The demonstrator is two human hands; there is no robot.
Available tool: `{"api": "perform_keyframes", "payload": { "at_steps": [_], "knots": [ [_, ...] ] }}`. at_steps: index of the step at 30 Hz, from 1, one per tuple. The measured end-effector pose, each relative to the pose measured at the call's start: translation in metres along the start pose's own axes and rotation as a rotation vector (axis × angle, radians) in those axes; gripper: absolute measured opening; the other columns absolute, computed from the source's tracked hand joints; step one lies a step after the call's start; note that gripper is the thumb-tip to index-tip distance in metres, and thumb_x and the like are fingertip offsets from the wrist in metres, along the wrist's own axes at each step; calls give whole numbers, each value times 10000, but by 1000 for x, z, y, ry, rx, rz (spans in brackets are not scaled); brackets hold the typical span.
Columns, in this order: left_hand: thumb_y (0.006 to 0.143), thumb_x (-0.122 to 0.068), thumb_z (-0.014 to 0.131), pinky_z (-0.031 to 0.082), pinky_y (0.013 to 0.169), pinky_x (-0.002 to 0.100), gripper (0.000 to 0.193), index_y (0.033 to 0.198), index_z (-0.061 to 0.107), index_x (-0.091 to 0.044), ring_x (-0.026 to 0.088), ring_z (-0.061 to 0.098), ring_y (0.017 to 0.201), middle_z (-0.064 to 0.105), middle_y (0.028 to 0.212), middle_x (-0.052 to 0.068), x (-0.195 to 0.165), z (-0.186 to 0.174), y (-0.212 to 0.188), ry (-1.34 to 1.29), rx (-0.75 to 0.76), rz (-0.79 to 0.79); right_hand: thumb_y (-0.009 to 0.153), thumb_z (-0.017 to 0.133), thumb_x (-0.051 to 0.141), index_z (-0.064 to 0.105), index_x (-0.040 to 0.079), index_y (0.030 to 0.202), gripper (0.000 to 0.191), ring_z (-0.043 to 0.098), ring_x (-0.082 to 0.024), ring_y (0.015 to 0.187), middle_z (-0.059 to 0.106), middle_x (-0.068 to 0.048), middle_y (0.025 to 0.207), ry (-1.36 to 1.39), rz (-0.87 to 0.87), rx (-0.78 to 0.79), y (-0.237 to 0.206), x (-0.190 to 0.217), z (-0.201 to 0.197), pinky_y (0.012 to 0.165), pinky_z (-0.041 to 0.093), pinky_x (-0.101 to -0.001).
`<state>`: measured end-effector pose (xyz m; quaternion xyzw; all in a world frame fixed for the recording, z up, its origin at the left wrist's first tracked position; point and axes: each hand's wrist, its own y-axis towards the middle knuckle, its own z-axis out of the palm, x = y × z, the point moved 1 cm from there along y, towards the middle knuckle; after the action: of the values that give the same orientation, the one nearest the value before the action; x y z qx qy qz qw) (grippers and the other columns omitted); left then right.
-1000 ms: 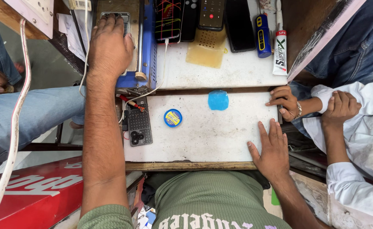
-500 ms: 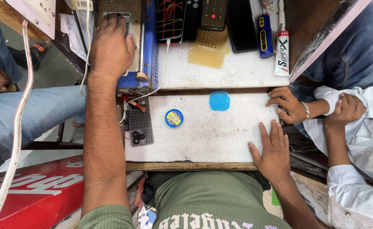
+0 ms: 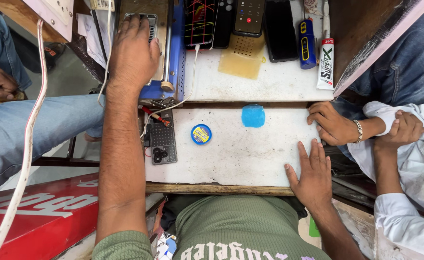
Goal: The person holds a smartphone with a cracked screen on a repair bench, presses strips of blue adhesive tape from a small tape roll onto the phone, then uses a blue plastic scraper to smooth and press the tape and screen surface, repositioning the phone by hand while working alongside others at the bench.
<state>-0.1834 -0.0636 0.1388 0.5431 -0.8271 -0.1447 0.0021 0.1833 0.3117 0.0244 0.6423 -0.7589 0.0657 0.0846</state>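
Observation:
My left hand (image 3: 134, 54) reaches far forward and rests palm down on a metal box with a blue side (image 3: 166, 58) at the back left of the bench. My right hand (image 3: 312, 174) lies flat, fingers spread, on the near right corner of the white worktop (image 3: 236, 154), holding nothing. Between my hands sit a small round blue and yellow tin (image 3: 201, 134), a blue pad (image 3: 253, 116) and a dark keypad device (image 3: 162, 142) with red and white wires.
Several dark phones (image 3: 279, 30), a yellowish sponge (image 3: 243, 61), a blue cylinder (image 3: 307, 44) and a white glue tube (image 3: 325, 63) line the back shelf. Another person's hands (image 3: 335, 125) rest at the right edge. A seated person's jeans (image 3: 33, 127) are at left.
The view has shifted slightly. Both of my hands stay where they were, and the other person's hands at right have barely moved.

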Motion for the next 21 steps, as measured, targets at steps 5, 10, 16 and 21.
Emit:
{"api": "perform_keyframes", "payload": {
  "at_steps": [5, 10, 16, 21],
  "knots": [
    [1098, -309, 557, 270, 1212, 506, 574, 1512, 468, 79, 439, 337, 1472, 425, 1563, 301, -3, -8, -9, -47, -60, -11, 968, 519, 494, 397, 70, 1548, 729, 202, -440, 1547, 247, -315, 1637, 8, 1, 6, 1, -1, 0, 1194, 218, -641],
    [1085, -306, 557, 256, 1216, 494, 550, 1505, 488, 43, 415, 345, 1477, 427, 1560, 279, -5, -6, -13, -18, 34, -34, 964, 526, 489, 385, 62, 1554, 742, 199, -440, 1543, 241, -321, 1629, -6, 2, 22, 1, -3, -1, 1198, 211, -633],
    [1069, -285, 569, 275, 1214, 482, 534, 1488, 517, 41, 413, 374, 1467, 462, 1540, 282, -4, -2, -11, -2, 24, -22, 961, 533, 483, 382, 65, 1552, 739, 199, -436, 1541, 236, -315, 1630, -3, 9, 41, 2, -4, -2, 1201, 210, -630],
    [1079, -279, 570, 296, 1212, 477, 519, 1486, 527, 41, 423, 387, 1462, 466, 1544, 286, -2, 2, -11, 0, 16, -17, 957, 531, 480, 378, 73, 1552, 737, 204, -436, 1537, 241, -309, 1629, -5, 13, 38, 2, -5, -2, 1197, 212, -635]
  ]
}}
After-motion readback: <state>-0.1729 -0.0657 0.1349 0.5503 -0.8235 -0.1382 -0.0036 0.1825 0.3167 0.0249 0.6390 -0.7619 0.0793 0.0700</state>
